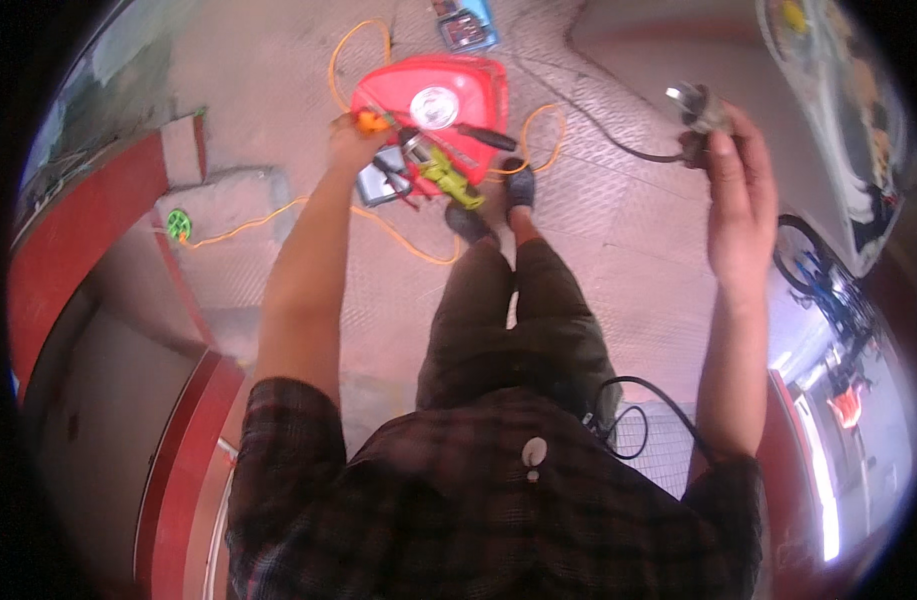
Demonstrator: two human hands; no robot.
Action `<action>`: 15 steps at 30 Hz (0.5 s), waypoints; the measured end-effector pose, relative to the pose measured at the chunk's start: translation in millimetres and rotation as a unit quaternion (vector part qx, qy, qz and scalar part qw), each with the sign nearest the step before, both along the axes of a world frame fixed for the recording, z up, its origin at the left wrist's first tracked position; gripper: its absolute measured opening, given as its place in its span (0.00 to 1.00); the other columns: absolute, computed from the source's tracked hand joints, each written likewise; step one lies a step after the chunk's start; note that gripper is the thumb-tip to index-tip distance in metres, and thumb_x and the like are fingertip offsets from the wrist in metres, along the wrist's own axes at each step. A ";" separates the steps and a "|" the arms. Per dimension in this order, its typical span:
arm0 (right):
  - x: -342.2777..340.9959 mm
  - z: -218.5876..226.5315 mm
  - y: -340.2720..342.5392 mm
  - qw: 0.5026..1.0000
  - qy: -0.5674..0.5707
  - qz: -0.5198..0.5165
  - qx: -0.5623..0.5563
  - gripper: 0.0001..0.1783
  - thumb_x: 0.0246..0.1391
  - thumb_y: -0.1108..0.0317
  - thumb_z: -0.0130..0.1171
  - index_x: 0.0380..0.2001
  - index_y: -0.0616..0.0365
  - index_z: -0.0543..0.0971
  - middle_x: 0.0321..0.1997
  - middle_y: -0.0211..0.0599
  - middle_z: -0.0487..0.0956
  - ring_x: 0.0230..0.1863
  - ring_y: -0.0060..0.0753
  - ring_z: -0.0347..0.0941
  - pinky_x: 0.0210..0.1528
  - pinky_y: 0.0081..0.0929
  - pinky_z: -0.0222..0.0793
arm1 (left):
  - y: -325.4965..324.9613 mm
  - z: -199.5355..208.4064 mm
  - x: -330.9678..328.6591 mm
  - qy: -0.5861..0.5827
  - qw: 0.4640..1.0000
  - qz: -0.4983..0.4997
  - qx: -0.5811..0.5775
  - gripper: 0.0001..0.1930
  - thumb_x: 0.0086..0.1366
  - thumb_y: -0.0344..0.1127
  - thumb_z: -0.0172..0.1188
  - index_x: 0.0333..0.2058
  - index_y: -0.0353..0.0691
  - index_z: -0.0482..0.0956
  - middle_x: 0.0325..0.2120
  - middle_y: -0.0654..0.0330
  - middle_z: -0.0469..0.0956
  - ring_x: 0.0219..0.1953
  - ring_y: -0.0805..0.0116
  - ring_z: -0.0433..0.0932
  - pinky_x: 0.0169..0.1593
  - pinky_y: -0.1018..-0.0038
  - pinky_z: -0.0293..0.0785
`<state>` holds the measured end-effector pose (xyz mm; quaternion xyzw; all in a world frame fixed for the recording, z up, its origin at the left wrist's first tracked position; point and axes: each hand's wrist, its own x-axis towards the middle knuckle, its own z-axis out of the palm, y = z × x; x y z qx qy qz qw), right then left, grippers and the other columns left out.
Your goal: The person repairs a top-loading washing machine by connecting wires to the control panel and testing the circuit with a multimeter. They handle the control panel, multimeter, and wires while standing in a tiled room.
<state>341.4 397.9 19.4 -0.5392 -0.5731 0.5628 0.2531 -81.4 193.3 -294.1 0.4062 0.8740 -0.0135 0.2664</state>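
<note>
Plaid shirt [438, 490] nearest, the right grip [738, 185] clamps a corded plug [691, 103] at its fingertips, the left grip [351, 146] an orange piece [374, 122].

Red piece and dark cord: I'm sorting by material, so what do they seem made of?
Red piece: probably moulded plastic, by its smooth, even, slightly glossy colour.
Dark cord: likely rubber or plastic outside, given its bendy curve; blur leaves its finish unclear.

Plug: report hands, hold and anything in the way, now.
Right hand closed on plug, dark cord attached. Left hand at orange piece, grip unclear. Possible snag: orange cord looped by shoes.
</note>
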 end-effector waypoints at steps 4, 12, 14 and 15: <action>-11.3 23.7 0.6 1.000 0.008 -0.017 -0.018 0.21 0.71 0.61 0.54 0.59 0.64 0.74 0.48 0.37 0.81 0.47 0.26 0.76 0.55 0.29 0.74 | -1.8 51.3 16.0 -0.011 0.990 -0.008 0.137 0.40 0.59 0.66 0.65 0.51 0.28 0.79 0.51 0.34 0.76 0.57 0.39 0.73 0.59 0.52 0.71; -52.8 159.3 6.6 0.955 0.280 -0.041 -0.088 0.12 0.70 0.69 0.54 0.52 0.62 0.71 0.48 0.36 0.78 0.49 0.29 0.77 0.53 0.33 0.80 | 41.6 274.5 152.9 -0.201 0.897 -0.095 0.381 0.43 0.56 0.40 0.76 0.66 0.34 0.63 0.62 0.43 0.67 0.66 0.44 0.66 0.68 0.58 0.63; -65.8 198.2 13.4 0.932 0.352 -0.035 -0.078 0.12 0.70 0.68 0.54 0.51 0.62 0.71 0.48 0.37 0.78 0.49 0.32 0.79 0.54 0.35 0.81 | 81.4 342.1 167.2 -0.178 0.878 -0.125 0.427 0.47 0.55 0.39 0.77 0.69 0.36 0.59 0.65 0.43 0.64 0.69 0.43 0.62 0.70 0.58 0.59; -69.3 215.9 19.3 0.920 0.385 -0.032 -0.070 0.12 0.70 0.67 0.54 0.50 0.62 0.71 0.48 0.38 0.78 0.49 0.34 0.80 0.54 0.36 0.81 | 105.3 363.9 169.2 -0.165 0.854 -0.126 0.476 0.43 0.57 0.39 0.75 0.67 0.35 0.62 0.64 0.43 0.65 0.67 0.44 0.64 0.69 0.58 0.62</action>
